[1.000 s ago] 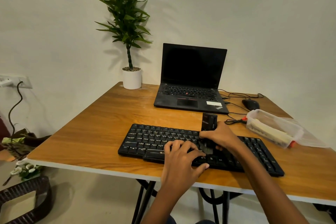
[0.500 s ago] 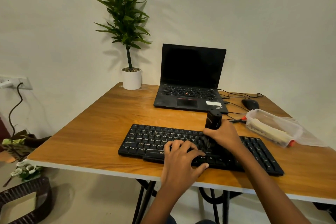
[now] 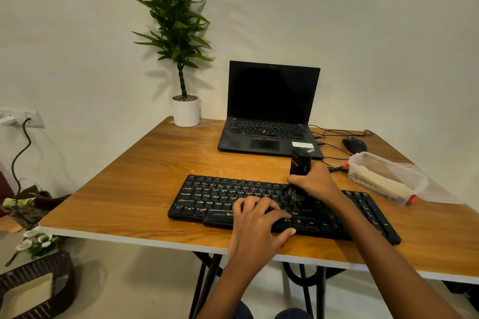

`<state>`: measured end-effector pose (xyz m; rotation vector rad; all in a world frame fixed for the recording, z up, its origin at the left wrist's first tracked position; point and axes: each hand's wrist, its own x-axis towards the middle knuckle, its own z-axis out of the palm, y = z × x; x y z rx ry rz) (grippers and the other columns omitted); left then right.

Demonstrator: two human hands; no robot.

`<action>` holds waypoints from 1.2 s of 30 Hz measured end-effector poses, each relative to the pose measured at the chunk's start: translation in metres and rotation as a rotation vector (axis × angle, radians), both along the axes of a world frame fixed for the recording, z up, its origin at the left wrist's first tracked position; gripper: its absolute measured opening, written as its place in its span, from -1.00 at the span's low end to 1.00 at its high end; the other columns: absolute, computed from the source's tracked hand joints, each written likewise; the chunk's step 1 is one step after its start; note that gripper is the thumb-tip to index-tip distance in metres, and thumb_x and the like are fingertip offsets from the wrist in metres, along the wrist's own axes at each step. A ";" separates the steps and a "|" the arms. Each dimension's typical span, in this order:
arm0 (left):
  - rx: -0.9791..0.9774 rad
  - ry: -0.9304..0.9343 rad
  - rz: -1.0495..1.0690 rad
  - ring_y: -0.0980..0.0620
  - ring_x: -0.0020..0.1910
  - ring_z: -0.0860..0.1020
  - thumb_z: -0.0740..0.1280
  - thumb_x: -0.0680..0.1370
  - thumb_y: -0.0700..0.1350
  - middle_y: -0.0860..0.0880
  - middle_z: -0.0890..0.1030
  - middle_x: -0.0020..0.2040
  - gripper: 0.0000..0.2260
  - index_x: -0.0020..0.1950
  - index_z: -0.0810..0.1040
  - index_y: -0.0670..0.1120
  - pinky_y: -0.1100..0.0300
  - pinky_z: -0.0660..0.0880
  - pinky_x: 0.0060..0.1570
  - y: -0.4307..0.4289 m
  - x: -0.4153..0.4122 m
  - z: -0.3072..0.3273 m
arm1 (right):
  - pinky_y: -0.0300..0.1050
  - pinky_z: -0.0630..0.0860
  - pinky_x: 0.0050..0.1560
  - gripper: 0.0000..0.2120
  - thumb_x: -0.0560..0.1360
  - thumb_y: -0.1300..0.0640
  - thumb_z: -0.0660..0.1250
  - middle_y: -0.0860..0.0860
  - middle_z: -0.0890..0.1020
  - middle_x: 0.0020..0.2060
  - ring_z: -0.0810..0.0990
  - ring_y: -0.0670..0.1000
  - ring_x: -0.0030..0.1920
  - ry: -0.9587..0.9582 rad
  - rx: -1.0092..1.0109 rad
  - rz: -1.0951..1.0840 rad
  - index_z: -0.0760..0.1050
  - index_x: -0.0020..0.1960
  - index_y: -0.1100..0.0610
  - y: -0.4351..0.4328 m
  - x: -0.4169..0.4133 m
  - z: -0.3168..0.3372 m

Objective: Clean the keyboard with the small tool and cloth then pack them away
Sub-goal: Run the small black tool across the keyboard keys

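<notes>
On your keyboard (image 3: 207, 197) you can read "Ctrl" at the near left corner and again right of the space bar, "Alt" near the left one, and "Shift" toward the right. The print on the black tool (image 3: 300, 163) and the laptop (image 3: 269, 134) logo is too small to read
</notes>
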<state>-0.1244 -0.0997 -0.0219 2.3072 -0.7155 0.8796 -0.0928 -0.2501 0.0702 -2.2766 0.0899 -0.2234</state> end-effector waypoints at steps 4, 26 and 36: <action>0.015 0.008 0.006 0.17 -0.03 0.38 0.23 0.36 0.32 0.22 0.54 -0.12 -0.70 -0.12 0.63 0.20 0.17 0.17 0.07 0.001 0.000 0.000 | -0.35 0.46 -0.39 -0.81 0.42 0.15 0.41 -0.01 0.55 -0.26 0.54 -0.06 -0.27 0.088 0.019 0.129 0.39 -0.20 0.02 0.004 -0.002 0.000; -0.119 0.202 0.060 0.21 0.23 0.26 0.17 0.48 0.29 0.21 0.41 0.19 -0.60 0.24 0.48 0.18 0.11 0.09 0.24 0.100 0.037 0.029 | -0.22 0.42 -0.29 -0.73 0.44 0.06 0.40 -0.03 0.55 -0.08 0.53 -0.07 -0.10 -0.143 0.464 -0.108 0.40 0.07 0.01 -0.022 -0.012 -0.007; -0.236 0.661 0.066 -0.07 0.17 0.50 0.17 0.64 -0.09 -0.07 0.56 0.24 -0.73 0.30 0.51 -0.01 -0.05 0.40 0.22 0.176 0.106 0.014 | -0.24 0.55 -0.26 -0.69 0.39 0.10 0.45 0.04 0.62 -0.08 0.62 -0.01 -0.13 0.210 -0.018 0.272 0.46 0.08 0.08 -0.031 0.014 0.020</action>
